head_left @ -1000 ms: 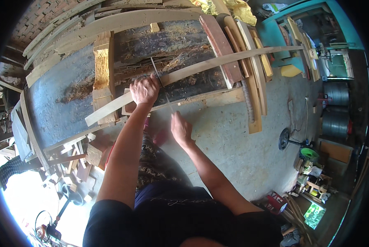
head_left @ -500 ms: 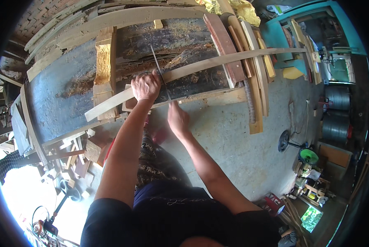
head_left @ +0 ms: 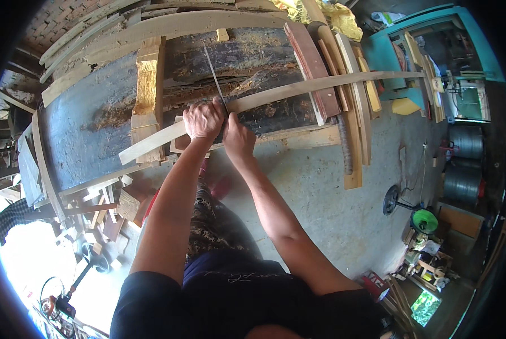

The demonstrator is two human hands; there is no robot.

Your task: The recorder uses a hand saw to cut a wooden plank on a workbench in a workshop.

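Observation:
A long, gently curved wooden strip (head_left: 298, 88) lies across the workbench (head_left: 83, 150), propped on a wooden block (head_left: 149, 85) at the left and on stacked boards at the right. My left hand (head_left: 203, 120) presses down on the strip with its fingers wrapped over it. Just to its right, my right hand (head_left: 239, 138) is closed round the near end of a handsaw (head_left: 214, 73). The thin blade shows nearly edge-on and crosses the strip, pointing away from me. Its handle is hidden in my fist, and the depth of any cut cannot be made out.
Reddish boards (head_left: 316, 73) and other planks overhang the bench's right side. A small wood block (head_left: 223, 35) sits near the far edge. Offcuts (head_left: 113, 226) lie on the floor at the left. A fan (head_left: 391, 199) and a turquoise cabinet (head_left: 385, 51) stand to the right.
My right hand has moved forward, close beside my left hand, pushing the saw blade farther across the strip. My left hand keeps its hold on the strip.

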